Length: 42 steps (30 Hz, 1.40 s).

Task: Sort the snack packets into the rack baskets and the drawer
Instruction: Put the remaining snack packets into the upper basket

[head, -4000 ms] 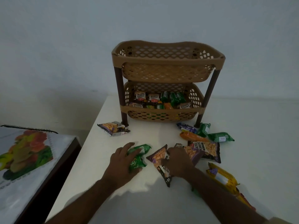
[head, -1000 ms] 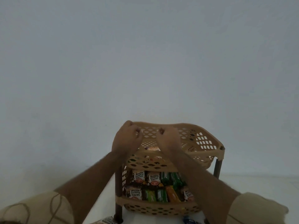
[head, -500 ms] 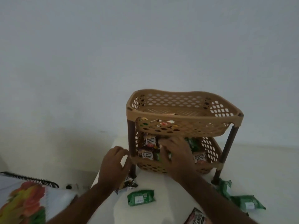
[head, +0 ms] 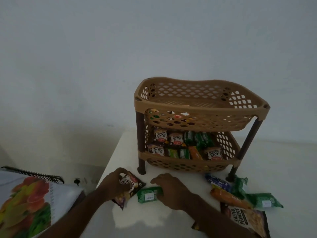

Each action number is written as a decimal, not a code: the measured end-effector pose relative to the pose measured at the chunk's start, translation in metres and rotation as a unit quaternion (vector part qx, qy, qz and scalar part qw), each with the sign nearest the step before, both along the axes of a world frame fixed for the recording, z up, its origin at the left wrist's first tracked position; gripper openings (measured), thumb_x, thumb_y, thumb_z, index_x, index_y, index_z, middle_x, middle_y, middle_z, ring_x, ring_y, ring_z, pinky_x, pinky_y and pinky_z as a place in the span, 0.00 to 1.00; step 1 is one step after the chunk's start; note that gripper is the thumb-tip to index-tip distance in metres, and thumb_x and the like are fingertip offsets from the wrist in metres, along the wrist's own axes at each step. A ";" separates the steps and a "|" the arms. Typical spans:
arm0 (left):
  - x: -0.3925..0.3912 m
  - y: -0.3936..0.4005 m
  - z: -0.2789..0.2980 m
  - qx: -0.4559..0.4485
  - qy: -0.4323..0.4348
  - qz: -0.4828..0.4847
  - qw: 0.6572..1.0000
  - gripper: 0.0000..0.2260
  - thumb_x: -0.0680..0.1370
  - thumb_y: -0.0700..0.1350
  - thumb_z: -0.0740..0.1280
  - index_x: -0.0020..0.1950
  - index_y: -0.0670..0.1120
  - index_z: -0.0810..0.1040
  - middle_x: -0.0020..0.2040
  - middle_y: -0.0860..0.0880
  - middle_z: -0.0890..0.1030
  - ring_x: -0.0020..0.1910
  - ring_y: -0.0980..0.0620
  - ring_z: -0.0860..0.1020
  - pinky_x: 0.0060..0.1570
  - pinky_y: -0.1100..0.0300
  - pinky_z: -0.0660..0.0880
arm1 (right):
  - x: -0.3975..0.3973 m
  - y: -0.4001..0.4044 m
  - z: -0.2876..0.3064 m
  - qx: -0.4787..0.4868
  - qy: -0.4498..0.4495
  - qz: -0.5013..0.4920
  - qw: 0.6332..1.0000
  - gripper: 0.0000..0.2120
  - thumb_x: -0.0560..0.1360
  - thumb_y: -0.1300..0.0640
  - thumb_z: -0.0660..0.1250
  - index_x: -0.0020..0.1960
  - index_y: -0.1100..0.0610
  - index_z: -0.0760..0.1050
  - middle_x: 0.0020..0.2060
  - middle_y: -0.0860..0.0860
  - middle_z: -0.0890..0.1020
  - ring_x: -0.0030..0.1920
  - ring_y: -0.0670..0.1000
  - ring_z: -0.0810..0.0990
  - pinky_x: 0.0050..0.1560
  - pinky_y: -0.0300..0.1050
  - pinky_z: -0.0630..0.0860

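Note:
A tan two-tier rack stands at the back of the white table point(head: 283, 157). Its top basket point(head: 202, 110) holds a few packets at the left, seen through the mesh. Its lower basket point(head: 187, 164) is packed with several salted peanut, green and orange packets. In front of the rack's left leg, my left hand point(head: 115, 185) grips a salted peanuts packet point(head: 131, 184) lying on the table. My right hand point(head: 171, 188) rests on the right end of a green packet point(head: 148, 194); the fingers curl over it.
More packets lie at the front right: a blue packet point(head: 217, 182), an orange packet point(head: 228, 197), two green packets point(head: 264, 200) and a large salted peanuts packet point(head: 247, 220). A spiral-bound calendar with a fruit picture point(head: 25, 203) sits lower, beyond the table's left edge.
Both hands came down from the top basket to the table. The left hand has taken hold of the salted peanuts packet; the right hand has moved from the lower basket's front onto the green packet.

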State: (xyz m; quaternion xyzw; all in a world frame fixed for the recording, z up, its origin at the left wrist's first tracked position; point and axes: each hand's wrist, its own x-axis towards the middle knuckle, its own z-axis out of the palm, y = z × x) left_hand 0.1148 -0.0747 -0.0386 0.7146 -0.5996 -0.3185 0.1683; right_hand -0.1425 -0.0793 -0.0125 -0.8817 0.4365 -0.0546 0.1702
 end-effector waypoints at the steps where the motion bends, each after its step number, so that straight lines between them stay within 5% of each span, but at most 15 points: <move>1: 0.000 0.001 0.001 0.023 0.008 0.005 1.000 0.25 0.70 0.53 0.77 0.61 0.55 0.68 0.53 0.51 0.79 0.49 0.53 0.81 0.49 0.60 0.79 | 0.003 0.000 -0.005 0.023 0.034 0.005 0.999 0.26 0.76 0.51 0.65 0.73 0.52 0.65 0.69 0.53 0.71 0.69 0.54 0.66 0.70 0.50 0.63; 4: -0.002 0.003 0.004 0.059 -0.023 0.028 0.998 0.34 0.67 0.58 0.77 0.68 0.49 0.68 0.62 0.47 0.77 0.56 0.50 0.77 0.54 0.61 0.75 | 0.010 0.003 -0.017 0.044 0.096 0.015 0.994 0.29 0.76 0.52 0.66 0.75 0.53 0.61 0.70 0.54 0.69 0.68 0.56 0.67 0.69 0.51 0.61; 8: -0.006 0.006 0.003 0.050 -0.034 0.051 0.997 0.26 0.67 0.57 0.77 0.60 0.45 0.78 0.57 0.48 0.81 0.48 0.54 0.78 0.45 0.64 0.75 | 0.010 0.008 -0.027 0.002 0.095 0.007 0.995 0.23 0.75 0.57 0.66 0.69 0.55 0.67 0.64 0.55 0.72 0.64 0.57 0.69 0.63 0.50 0.66; 13: -0.012 0.017 0.005 0.000 -0.014 0.082 0.997 0.25 0.70 0.57 0.75 0.62 0.47 0.75 0.56 0.49 0.81 0.50 0.53 0.79 0.50 0.58 0.78 | -0.002 0.011 -0.021 0.067 -0.042 -0.064 0.995 0.15 0.75 0.59 0.66 0.60 0.61 0.71 0.58 0.57 0.74 0.58 0.56 0.74 0.58 0.47 0.73; 16: -0.019 0.024 0.015 -0.050 0.030 0.085 0.995 0.25 0.71 0.55 0.75 0.64 0.48 0.73 0.54 0.52 0.80 0.47 0.56 0.78 0.44 0.63 0.77 | -0.011 0.012 -0.007 0.086 -0.132 -0.095 0.983 0.14 0.73 0.61 0.66 0.58 0.61 0.73 0.53 0.57 0.76 0.53 0.55 0.76 0.52 0.45 0.74; 22: -0.054 0.031 0.064 -0.174 0.160 0.084 0.968 0.19 0.72 0.49 0.75 0.59 0.53 0.72 0.47 0.54 0.83 0.42 0.55 0.84 0.41 0.55 0.83 | -0.028 0.022 0.042 0.083 -0.270 -0.121 0.952 0.21 0.71 0.59 0.68 0.63 0.49 0.73 0.47 0.39 0.76 0.44 0.33 0.74 0.40 0.20 0.68; 26: -0.090 0.035 0.109 -0.270 0.218 0.091 0.933 0.19 0.69 0.51 0.78 0.55 0.59 0.75 0.43 0.58 0.83 0.40 0.60 0.83 0.34 0.64 0.80 | -0.040 0.028 0.080 0.008 -0.330 -0.127 0.935 0.16 0.71 0.60 0.69 0.55 0.45 0.74 0.45 0.39 0.76 0.45 0.34 0.75 0.40 0.22 0.68; 31: -0.140 0.032 0.165 -0.334 0.312 0.065 0.887 0.16 0.68 0.53 0.77 0.52 0.58 0.78 0.45 0.63 0.84 0.42 0.61 0.84 0.36 0.65 0.80 | -0.061 0.036 0.137 -0.055 -0.393 -0.116 0.911 0.23 0.69 0.49 0.68 0.63 0.41 0.72 0.54 0.37 0.79 0.55 0.37 0.78 0.51 0.33 0.77; 35: -0.172 0.022 0.216 -0.356 0.348 0.026 0.867 0.14 0.69 0.53 0.77 0.50 0.58 0.77 0.44 0.65 0.84 0.41 0.63 0.84 0.34 0.68 0.78 | -0.084 0.037 0.178 -0.102 -0.442 -0.130 0.882 0.24 0.71 0.56 0.69 0.57 0.30 0.69 0.49 0.29 0.79 0.51 0.27 0.76 0.41 0.23 0.75; 39: -0.193 -0.004 0.259 -0.339 0.415 0.029 0.844 0.17 0.67 0.54 0.78 0.52 0.56 0.77 0.46 0.54 0.86 0.42 0.53 0.85 0.40 0.52 0.83 | -0.113 0.018 0.216 -0.105 -0.487 -0.155 0.853 0.21 0.70 0.52 0.71 0.61 0.45 0.71 0.51 0.41 0.83 0.50 0.39 0.83 0.41 0.40 0.82; 42: -0.210 -0.040 0.283 -0.334 0.380 0.056 0.861 0.22 0.66 0.57 0.78 0.55 0.55 0.74 0.50 0.52 0.84 0.44 0.53 0.85 0.43 0.51 0.83 | -0.137 -0.007 0.239 -0.152 -0.485 -0.217 0.833 0.15 0.72 0.56 0.71 0.56 0.47 0.73 0.47 0.45 0.84 0.47 0.44 0.84 0.43 0.45 0.82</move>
